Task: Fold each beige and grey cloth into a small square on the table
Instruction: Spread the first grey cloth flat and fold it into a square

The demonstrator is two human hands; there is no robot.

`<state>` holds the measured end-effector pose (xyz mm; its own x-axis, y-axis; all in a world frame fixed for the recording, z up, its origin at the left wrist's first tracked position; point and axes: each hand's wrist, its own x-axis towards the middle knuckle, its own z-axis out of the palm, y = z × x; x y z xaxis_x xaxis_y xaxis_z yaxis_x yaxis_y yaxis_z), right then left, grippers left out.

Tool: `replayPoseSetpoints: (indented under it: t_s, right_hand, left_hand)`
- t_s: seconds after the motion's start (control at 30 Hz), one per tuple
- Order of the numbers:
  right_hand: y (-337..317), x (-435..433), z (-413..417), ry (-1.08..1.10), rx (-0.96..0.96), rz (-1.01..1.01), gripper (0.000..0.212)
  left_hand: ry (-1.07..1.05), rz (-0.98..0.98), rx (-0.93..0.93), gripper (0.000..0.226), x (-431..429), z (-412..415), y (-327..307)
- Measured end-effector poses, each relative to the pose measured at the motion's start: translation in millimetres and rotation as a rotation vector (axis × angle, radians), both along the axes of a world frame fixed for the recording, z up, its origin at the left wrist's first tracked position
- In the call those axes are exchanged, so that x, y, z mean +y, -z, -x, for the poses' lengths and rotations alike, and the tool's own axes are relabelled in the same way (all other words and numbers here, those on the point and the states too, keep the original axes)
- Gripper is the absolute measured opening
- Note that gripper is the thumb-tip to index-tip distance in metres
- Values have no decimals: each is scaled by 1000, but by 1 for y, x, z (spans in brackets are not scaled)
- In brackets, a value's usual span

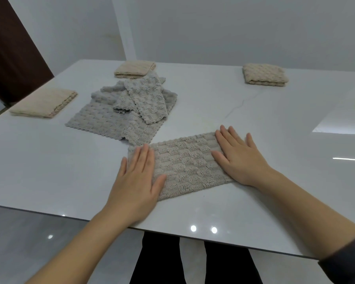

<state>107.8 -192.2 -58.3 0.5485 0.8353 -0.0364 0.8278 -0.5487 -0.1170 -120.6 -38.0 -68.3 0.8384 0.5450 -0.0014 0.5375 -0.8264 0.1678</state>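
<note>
**Position.** The beige cloth [187, 165] lay as a long strip on the table [49, 171], just on the person's side of the heap of grey cloths [127, 107]. Its far left corner met the heap's near corner.

**Axis.** The strip ran left to right, with the right end angled slightly away from the person.

**Hands.** The left hand [137, 177] lay flat on the left end, fingers straight and pressing down. The right hand [240, 158] lay flat on the right end in the same way. Neither gripped anything.

**Assessment.** The coming fold should bring one end over the other along that axis. Each hand sat on its own end, so neither was better placed.

**Others.** The first square [43, 103] lay left of the heap, the second square [134, 68] touched its far side, and the third square [264, 75] lay well to its right.
</note>
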Motion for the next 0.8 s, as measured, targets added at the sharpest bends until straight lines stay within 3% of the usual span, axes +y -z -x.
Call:
replayPoseSetpoints:
  t_s: [0.33, 0.53, 0.7, 0.8]
  right_hand:
    - [-8, -27, -13, 186, -16, -34, 68]
    - [-16, 12, 47, -85, -20, -97, 85]
    - [0, 27, 50, -127, 4, -40, 87]
    - [3, 18, 36, -113, -2, -35, 88]
  left_hand:
    - [-72, 23, -14, 97, 17, 32, -3]
    - [59, 19, -183, 76, -13, -17, -19]
    - [74, -22, -57, 75, -18, -46, -5]
    - [94, -26, -27, 87, -10, -37, 0]
